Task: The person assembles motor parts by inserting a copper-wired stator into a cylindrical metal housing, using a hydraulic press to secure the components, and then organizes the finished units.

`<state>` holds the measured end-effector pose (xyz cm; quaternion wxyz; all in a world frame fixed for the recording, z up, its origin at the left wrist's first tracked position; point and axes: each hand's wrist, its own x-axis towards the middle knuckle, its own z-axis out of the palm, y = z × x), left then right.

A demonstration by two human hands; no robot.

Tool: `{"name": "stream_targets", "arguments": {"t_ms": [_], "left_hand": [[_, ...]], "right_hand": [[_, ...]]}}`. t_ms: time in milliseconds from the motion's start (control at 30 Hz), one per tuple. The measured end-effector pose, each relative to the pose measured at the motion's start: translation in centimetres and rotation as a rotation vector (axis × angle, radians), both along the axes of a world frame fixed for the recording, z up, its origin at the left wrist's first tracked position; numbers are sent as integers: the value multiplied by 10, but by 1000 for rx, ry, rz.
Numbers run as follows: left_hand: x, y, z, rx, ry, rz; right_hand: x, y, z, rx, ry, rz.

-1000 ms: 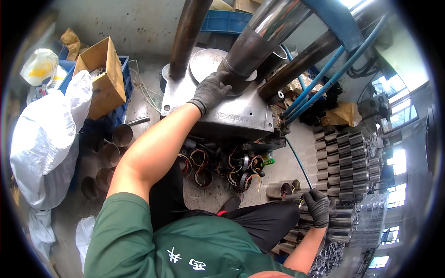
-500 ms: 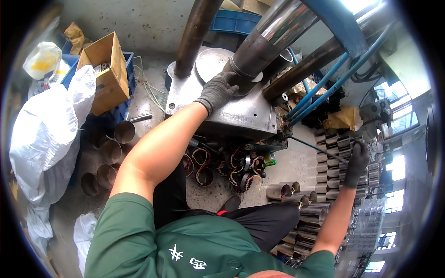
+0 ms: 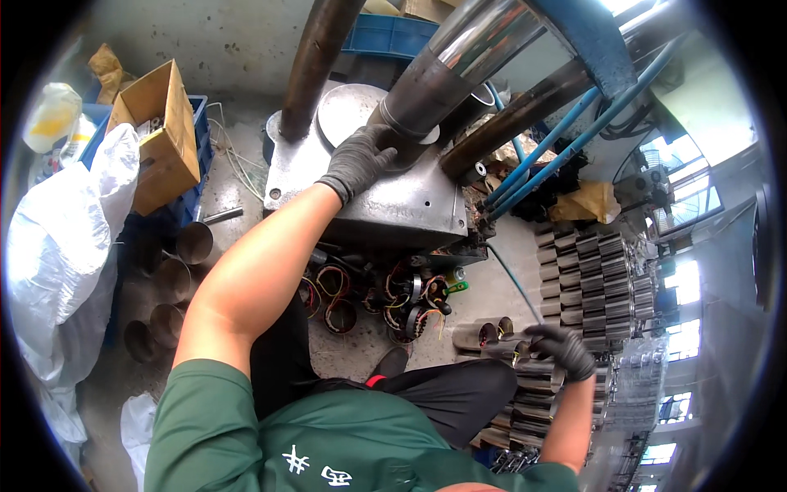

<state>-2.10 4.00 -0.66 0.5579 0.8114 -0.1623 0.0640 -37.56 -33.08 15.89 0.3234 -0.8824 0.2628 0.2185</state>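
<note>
In a dark glove, my left hand [image 3: 358, 164] is pressed against the lower end of a dark metal cylinder [image 3: 422, 94], its fingers curled at the side and partly hidden. This cylinder sits in line beneath a shiny press ram [image 3: 492, 37], above the steel press bed [image 3: 369, 193]. A round metal disc [image 3: 348, 111] lies on the bed just behind my fingers. At the lower right, my right hand [image 3: 564, 353], also gloved, is closed at the end of a thin lever rod [image 3: 515, 283] that slants out from the press's side.
Wound stators [image 3: 336, 299] with coloured wires lie below the press. Rows of shiny metal sleeves [image 3: 582, 279] stand on the right. Open metal rings [image 3: 168, 279], a cardboard box [image 3: 168, 148] and a white sack [image 3: 61, 246] are on the left. Dark press columns [image 3: 320, 70] frame the bed.
My right hand has swung toward me and to the left, and the lever rod's end has come down with it. My left hand keeps its place at the cylinder; the whole view has shifted slightly.
</note>
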Motion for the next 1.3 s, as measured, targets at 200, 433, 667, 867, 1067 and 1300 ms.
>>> {"name": "stream_targets", "arguments": {"t_ms": [200, 433, 667, 867, 1067, 1300], "left_hand": [[2, -2, -3, 40, -23, 18], [4, -1, -4, 45, 28, -6], [4, -1, -5, 57, 13, -6], [10, -2, -12, 76, 6, -2], [10, -2, -13, 48, 9, -10], [9, -2, -11, 68, -7, -5]], "right_hand": [[-38, -20, -48, 137, -134, 17], [-15, -17, -22, 137, -213, -50], [-20, -14, -30, -3, -277, 85], [-41, -15, -59, 61, -318, 113], [-42, -21, -57, 18, -218, 69], [-40, -11, -59, -7, -322, 73]]}}
